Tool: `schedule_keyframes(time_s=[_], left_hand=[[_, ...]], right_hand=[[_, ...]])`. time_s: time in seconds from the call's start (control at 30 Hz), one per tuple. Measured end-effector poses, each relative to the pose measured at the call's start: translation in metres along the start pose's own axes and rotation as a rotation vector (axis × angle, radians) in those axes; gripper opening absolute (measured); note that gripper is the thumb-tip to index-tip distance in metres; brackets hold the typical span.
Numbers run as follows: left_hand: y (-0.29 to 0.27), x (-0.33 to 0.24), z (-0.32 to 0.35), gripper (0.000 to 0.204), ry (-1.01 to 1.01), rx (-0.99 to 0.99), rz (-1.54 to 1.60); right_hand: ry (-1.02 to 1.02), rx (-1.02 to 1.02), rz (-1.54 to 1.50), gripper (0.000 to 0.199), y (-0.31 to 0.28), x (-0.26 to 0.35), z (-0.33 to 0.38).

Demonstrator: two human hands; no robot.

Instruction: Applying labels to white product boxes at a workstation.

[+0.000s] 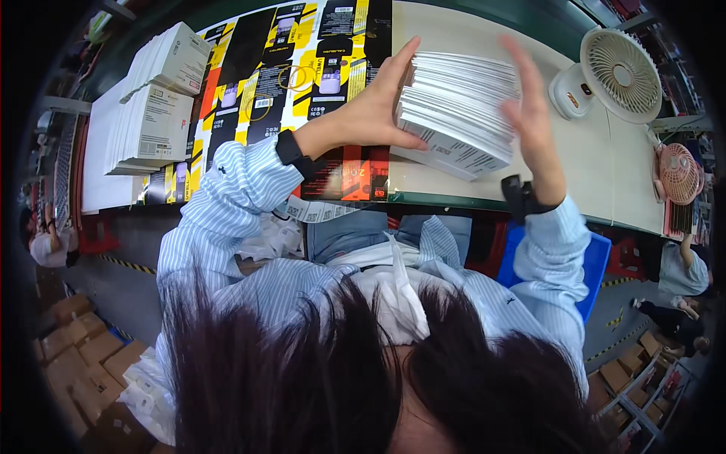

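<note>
A thick row of flat white cartons point(457, 110), packed face to face with their thin edges up, stands on the table in front of me. My left hand point(372, 106) rests against the left end of the row, thumb along the near side and fingers stretched apart. On the other side, my right hand point(532, 121) is raised with its fingers extended, partly smeared by motion. It is close to the right end of the cartons; whether it touches them I cannot tell. Printed text shows on the cartons' near faces.
Left on the table stand more bundles of white cartons point(151, 125). Yellow, black and red printed sheets point(261, 72) cover the tabletop, with a yellow rubber band point(296, 78) on them. A white fan point(620, 76) stands right, a pink fan point(679, 174) beyond. A label strip point(325, 212) hangs at the near edge.
</note>
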State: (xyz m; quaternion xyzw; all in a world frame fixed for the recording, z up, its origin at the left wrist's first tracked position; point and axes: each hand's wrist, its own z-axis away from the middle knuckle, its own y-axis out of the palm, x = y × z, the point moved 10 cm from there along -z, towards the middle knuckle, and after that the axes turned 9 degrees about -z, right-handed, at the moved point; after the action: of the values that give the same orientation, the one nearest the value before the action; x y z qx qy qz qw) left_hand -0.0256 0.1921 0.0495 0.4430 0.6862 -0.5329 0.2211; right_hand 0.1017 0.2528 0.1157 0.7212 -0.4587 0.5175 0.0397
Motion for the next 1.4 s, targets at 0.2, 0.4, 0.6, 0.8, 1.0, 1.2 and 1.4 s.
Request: schedule_keyframes(time_s=[0.2, 0.4, 0.6, 0.8, 1.0, 1.2, 1.4], left_hand=[[0.002, -0.005, 0.0, 0.124, -0.015, 0.018, 0.022], [0.003, -0.006, 0.001, 0.121, 0.008, -0.017, 0.113], [-0.002, -0.007, 0.0, 0.117, 0.031, -0.055, 0.059], [-0.002, -0.007, 0.0, 0.117, 0.03, -0.037, 0.005], [-0.033, -0.023, 0.017, 0.113, 0.07, -0.086, -0.398], [-0.164, 0.043, 0.105, 0.045, -0.616, -0.093, -1.007], [-0.155, 0.1, 0.144, 0.027, -0.674, -0.05, -0.663]], right_hand=[[0.638, -0.582, -0.95, 0.064, 0.02, -0.095, 0.055], [0.467, -0.346, -1.082, 0.068, 0.038, -0.088, 0.048], [0.438, -0.135, -0.367, 0.083, 0.0, -0.05, 0.025], [-0.102, 0.304, 0.715, 0.113, 0.031, 0.022, -0.012], [0.0, 0.323, 0.597, 0.093, 0.053, 0.01, -0.013], [0.009, 0.373, 0.605, 0.097, 0.053, 0.009, -0.012], [0.029, 0.371, 0.626, 0.097, 0.053, 0.008, -0.013]])
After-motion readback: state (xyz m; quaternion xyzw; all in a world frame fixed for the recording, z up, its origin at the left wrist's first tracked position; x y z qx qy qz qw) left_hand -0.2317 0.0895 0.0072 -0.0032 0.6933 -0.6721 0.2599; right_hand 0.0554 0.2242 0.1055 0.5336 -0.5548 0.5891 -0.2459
